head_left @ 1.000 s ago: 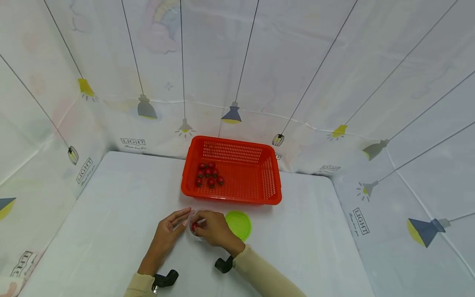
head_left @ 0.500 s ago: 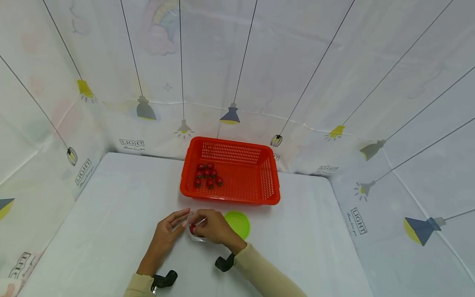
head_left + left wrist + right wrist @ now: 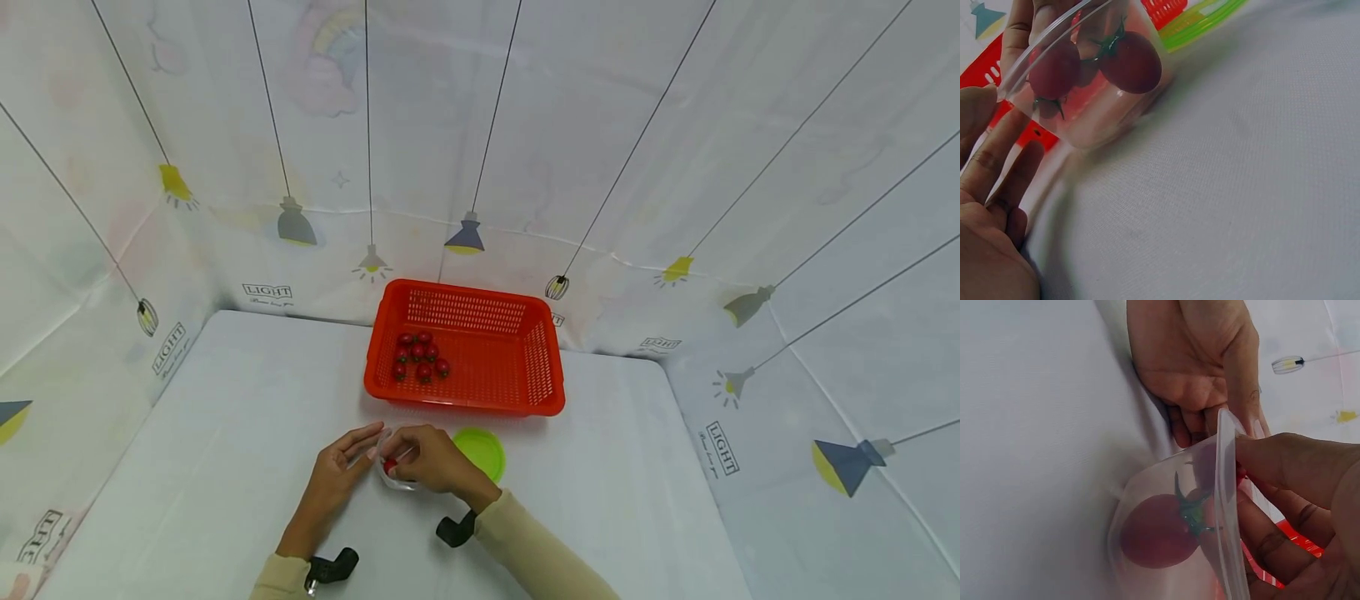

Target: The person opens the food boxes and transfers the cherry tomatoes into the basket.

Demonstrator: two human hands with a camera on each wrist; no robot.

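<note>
A small clear plastic container (image 3: 399, 485) stands on the white table between both hands. My left hand (image 3: 337, 471) holds its left side, thumb at the rim and fingers along the outer wall. From the other side, my right hand (image 3: 438, 462) reaches over the rim and pinches a red cherry tomato (image 3: 1054, 72) inside the container. Another cherry tomato (image 3: 1132, 62) with a green stem shows through the container's wall in the left wrist view. The right fingertips are partly hidden behind the wall and the rim.
A red plastic basket (image 3: 487, 371) stands at the table's back, with several cherry tomatoes (image 3: 418, 353) at its left end. Just right of the right hand lies a round green lid (image 3: 480, 454). Printed white sheeting (image 3: 525, 167) walls in the table.
The right hand and its tomato have shifted very slightly within the container, and more of the container's near rim shows. The left hand keeps its place; the head view has drifted a little.
</note>
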